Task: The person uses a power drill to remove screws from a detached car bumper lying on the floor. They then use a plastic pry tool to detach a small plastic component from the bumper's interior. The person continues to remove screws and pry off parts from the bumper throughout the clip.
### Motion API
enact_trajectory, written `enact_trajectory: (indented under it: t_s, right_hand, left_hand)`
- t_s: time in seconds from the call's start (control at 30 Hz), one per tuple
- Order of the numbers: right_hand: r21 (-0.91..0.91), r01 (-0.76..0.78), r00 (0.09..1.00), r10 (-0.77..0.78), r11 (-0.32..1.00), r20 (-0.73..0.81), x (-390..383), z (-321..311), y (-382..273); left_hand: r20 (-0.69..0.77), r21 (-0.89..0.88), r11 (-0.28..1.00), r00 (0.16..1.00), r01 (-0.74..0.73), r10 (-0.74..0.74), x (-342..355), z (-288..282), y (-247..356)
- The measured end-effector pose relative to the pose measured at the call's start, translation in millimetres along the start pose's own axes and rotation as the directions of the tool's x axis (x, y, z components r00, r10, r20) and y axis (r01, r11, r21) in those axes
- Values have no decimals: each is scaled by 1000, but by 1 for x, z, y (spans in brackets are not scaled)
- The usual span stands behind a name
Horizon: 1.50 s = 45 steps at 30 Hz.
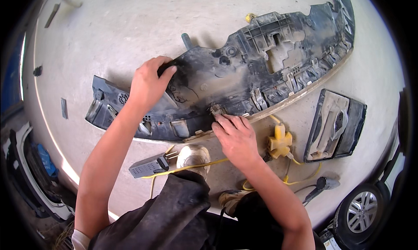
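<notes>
A long black plastic car bumper panel [217,84], dusty and scuffed, lies across the floor with its ribbed inner side up. My left hand [150,82] grips its far edge left of the middle, thumb on the upper face and fingers curled over the rim. My right hand [237,139] is at the near edge, fingers bent and close together beside a rough grey mesh-like patch [215,109]. Whatever those fingertips pinch is hidden. A similar grey patch [258,99] sits farther right along that edge.
Near my shoe [193,158] lies a grey perforated box with metal prongs [150,166]. A yellow multi-outlet block [279,141] and its yellow cord are right of it. Farther right are an open black case [335,125], a dark corded tool [327,183] and a car wheel [360,210].
</notes>
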State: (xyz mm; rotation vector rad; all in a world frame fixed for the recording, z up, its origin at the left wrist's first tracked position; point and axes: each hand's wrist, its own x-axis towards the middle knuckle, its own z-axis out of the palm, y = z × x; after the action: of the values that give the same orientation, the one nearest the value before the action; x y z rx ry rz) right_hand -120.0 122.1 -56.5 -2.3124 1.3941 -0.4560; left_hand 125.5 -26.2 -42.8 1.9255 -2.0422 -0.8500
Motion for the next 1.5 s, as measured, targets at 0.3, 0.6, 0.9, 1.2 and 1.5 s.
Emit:
enact_trajectory:
  t_s: [0.3,0.6,0.9,1.2,1.5]
  right_hand:
    - [60,-14,999,16,998,-38,-2,-1,0]
    - [85,0,999,3,996,-33,-3,-2,4]
    - [149,-18,1000,21,989,-15,-4,-5,5]
    - [156,-38,999,36,987,14,-5,-9,4]
    - [205,-27,999,19,978,39,-4,-18,6]
  left_hand:
    - [-31,215,950,970,-228,240,-191,-15,-34]
    - [306,292,954,952,-64,-30,-272,18,-72]
    - [456,122,985,888,-124,55,-253,-4,-86]
    - [527,265,961,847,-78,-76,-247,2,-78]
    - [435,84,994,895,69,-99,-256,-31,-67]
